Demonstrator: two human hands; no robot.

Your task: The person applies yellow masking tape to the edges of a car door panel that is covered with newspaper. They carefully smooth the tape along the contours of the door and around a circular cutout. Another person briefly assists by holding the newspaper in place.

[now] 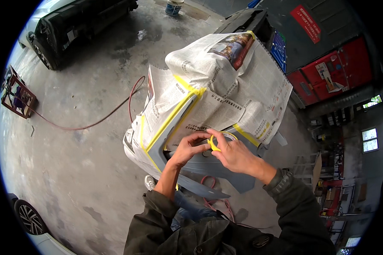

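Observation:
A roll of yellow masking tape (214, 145) is held in my right hand (240, 158), the thumb and fingers closed around its ring. My left hand (188, 149) meets it from the left, thumb and fingertips pinched at the edge of the tape. Both hands are over a grey car body panel (238, 173) in front of me. Newspaper sheets (219, 106) cover much of the panel's far side. Strips of yellow tape (168, 121) run along the paper's edges, with bare grey between them. What lies under the paper is hidden.
A red hose (85, 127) crosses the concrete floor from a dark red frame (19, 93) at left. A car with exposed front parts (72, 34) stands far left; another car's wheel (31, 217) is near left. Red cabinets (334, 70) and shelves line the right.

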